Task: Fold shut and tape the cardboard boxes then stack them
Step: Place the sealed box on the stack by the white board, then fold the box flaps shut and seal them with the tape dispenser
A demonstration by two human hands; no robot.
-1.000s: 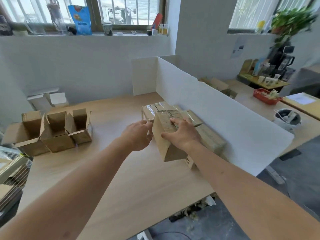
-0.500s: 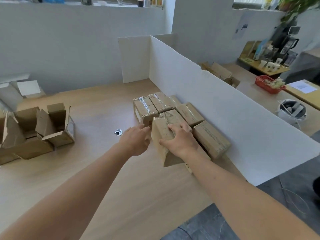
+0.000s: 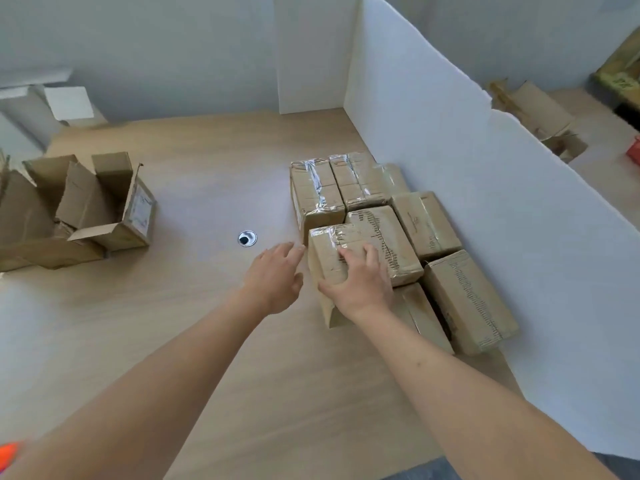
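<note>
Left hand (image 3: 277,277) is held spread just left of the taped box (image 3: 360,252) – nothing gripped. That box is clasped on top by the right hand (image 3: 360,284), atop the stack (image 3: 429,223) – it should be squared and lowered evenly before release.

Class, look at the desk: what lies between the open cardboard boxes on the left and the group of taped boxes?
In the head view, bare desk apart from one round metal grommet hole; the left hand reaches in nearer the taped boxes.
</note>
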